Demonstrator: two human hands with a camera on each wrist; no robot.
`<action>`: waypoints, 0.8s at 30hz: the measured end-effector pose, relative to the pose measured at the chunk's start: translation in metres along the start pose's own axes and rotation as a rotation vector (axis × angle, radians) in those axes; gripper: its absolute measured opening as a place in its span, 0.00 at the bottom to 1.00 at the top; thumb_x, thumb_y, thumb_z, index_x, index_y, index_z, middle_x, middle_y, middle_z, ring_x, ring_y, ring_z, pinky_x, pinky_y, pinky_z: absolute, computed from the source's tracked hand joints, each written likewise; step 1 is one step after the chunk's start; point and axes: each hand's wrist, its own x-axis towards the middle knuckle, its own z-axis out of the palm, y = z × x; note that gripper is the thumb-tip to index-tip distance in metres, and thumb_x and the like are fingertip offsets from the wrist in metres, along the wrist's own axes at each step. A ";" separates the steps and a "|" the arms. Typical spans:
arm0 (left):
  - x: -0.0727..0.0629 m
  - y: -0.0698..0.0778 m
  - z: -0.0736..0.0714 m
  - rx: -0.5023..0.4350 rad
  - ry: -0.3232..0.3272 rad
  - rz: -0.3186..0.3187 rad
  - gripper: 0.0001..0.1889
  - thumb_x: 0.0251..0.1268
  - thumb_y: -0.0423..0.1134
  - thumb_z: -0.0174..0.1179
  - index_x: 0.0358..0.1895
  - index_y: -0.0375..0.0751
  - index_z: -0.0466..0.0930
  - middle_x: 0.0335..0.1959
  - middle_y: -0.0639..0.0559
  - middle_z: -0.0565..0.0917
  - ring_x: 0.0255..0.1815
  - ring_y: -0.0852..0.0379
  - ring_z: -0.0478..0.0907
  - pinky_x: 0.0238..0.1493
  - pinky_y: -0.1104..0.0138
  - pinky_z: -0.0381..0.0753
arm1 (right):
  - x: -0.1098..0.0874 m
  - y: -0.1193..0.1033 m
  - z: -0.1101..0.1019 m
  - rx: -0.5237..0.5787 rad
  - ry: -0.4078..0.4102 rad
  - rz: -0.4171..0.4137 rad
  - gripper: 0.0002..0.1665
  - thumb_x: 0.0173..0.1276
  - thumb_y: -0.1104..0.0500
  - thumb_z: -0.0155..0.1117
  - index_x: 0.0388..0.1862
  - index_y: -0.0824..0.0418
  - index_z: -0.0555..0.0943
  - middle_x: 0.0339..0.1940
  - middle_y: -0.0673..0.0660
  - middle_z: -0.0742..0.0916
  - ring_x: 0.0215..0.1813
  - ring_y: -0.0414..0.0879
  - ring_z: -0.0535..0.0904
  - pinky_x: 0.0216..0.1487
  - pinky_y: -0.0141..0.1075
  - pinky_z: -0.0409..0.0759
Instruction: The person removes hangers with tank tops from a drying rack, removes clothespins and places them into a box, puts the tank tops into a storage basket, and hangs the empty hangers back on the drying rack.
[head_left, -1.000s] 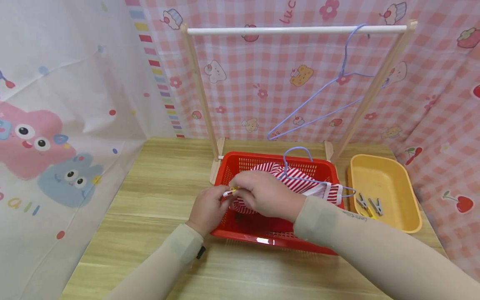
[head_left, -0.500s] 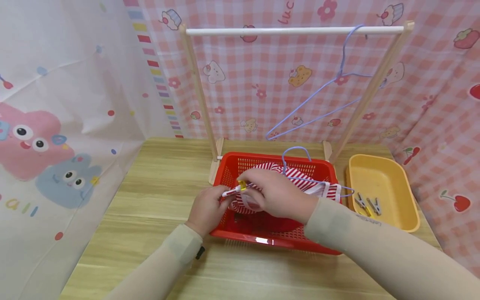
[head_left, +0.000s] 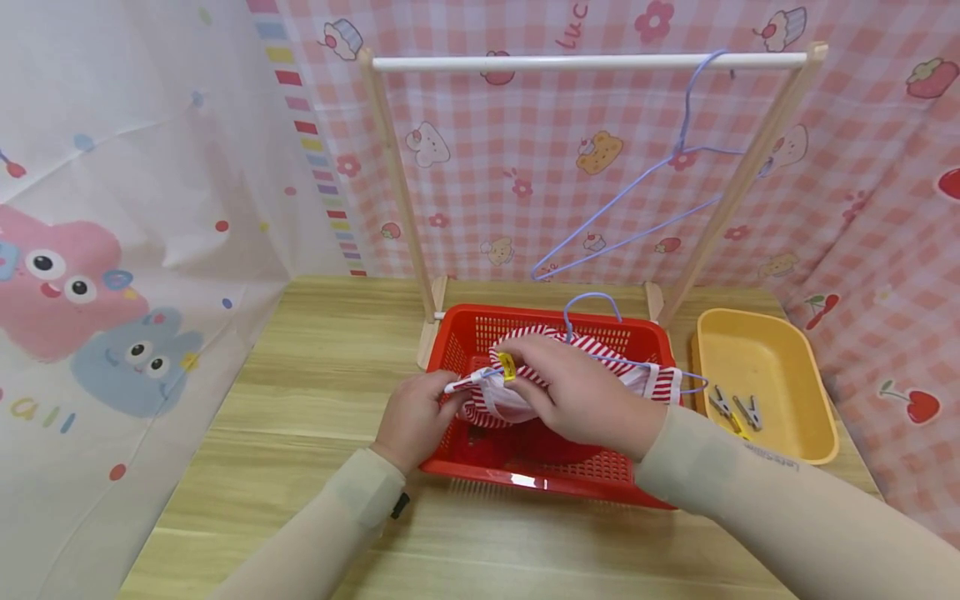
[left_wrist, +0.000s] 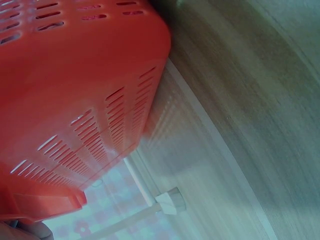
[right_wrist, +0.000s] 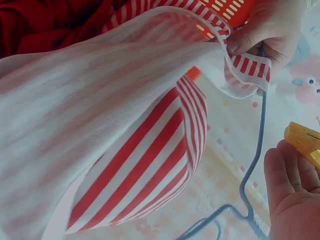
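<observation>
My left hand [head_left: 411,417] pinches a narrow striped strap and the end of a blue wire hanger [right_wrist: 260,135] at the basket's left side. The strap belongs to a red-and-white striped garment [right_wrist: 150,170] with a white inner side, bunched in the red basket [head_left: 517,481]. The hanger's hook stands up above the cloth. Just right of the strap, my right hand [head_left: 588,400] holds a yellow clothespin [head_left: 507,367] between thumb and fingers. The right wrist view shows this clothespin apart from the strap. Most of the hanger's lower part is covered by cloth and hand.
Behind the basket stands a wooden rack with a white rail [head_left: 585,62], from which another blue hanger [head_left: 615,200] hangs. A yellow tray [head_left: 765,350] at right holds several clothespins [head_left: 748,412]. Dark red cloth [right_wrist: 55,22] lies in the basket beside the garment.
My right hand has moved right with the yellow clothespin, away from the strap at my left fingertips, uncovering more of the hanger and white cloth. The left hand has stayed in place.
</observation>
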 end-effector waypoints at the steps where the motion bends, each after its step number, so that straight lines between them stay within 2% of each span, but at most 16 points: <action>1: 0.000 0.000 0.000 0.001 -0.001 -0.002 0.07 0.68 0.43 0.72 0.46 0.49 0.90 0.40 0.54 0.92 0.40 0.55 0.86 0.52 0.56 0.88 | -0.002 0.001 -0.001 -0.004 0.004 -0.005 0.23 0.74 0.61 0.68 0.65 0.65 0.79 0.60 0.60 0.87 0.66 0.55 0.83 0.70 0.53 0.79; 6: 0.000 -0.001 0.001 0.011 0.006 0.007 0.08 0.68 0.43 0.72 0.46 0.48 0.90 0.40 0.54 0.92 0.41 0.54 0.86 0.51 0.55 0.88 | -0.015 0.008 -0.007 -0.013 0.031 -0.015 0.25 0.74 0.60 0.68 0.67 0.65 0.79 0.61 0.59 0.87 0.66 0.55 0.83 0.69 0.54 0.80; 11: 0.000 -0.001 0.001 0.008 0.019 0.020 0.07 0.68 0.43 0.73 0.44 0.48 0.89 0.38 0.54 0.92 0.39 0.54 0.86 0.50 0.56 0.87 | -0.030 0.019 -0.013 -0.018 0.071 0.018 0.26 0.73 0.60 0.69 0.68 0.62 0.79 0.61 0.56 0.87 0.64 0.52 0.84 0.66 0.53 0.82; 17: -0.001 -0.001 0.001 0.010 0.007 0.009 0.07 0.68 0.43 0.73 0.45 0.48 0.90 0.39 0.54 0.92 0.40 0.54 0.85 0.50 0.56 0.88 | -0.051 0.034 -0.020 -0.004 0.113 0.099 0.28 0.70 0.62 0.73 0.68 0.63 0.78 0.57 0.56 0.87 0.51 0.44 0.86 0.52 0.47 0.89; 21: 0.000 0.000 0.000 0.013 -0.007 -0.009 0.08 0.68 0.44 0.72 0.46 0.48 0.90 0.40 0.54 0.92 0.41 0.54 0.86 0.52 0.55 0.88 | -0.067 0.046 -0.026 -0.030 0.205 0.112 0.27 0.67 0.67 0.73 0.64 0.61 0.80 0.50 0.53 0.87 0.45 0.41 0.85 0.46 0.42 0.89; 24: 0.000 0.001 0.000 0.011 -0.016 -0.020 0.08 0.68 0.44 0.72 0.46 0.49 0.90 0.40 0.54 0.92 0.41 0.55 0.86 0.53 0.56 0.88 | -0.078 0.055 -0.033 -0.078 0.294 0.120 0.26 0.65 0.69 0.73 0.62 0.62 0.80 0.41 0.50 0.85 0.41 0.37 0.81 0.43 0.33 0.85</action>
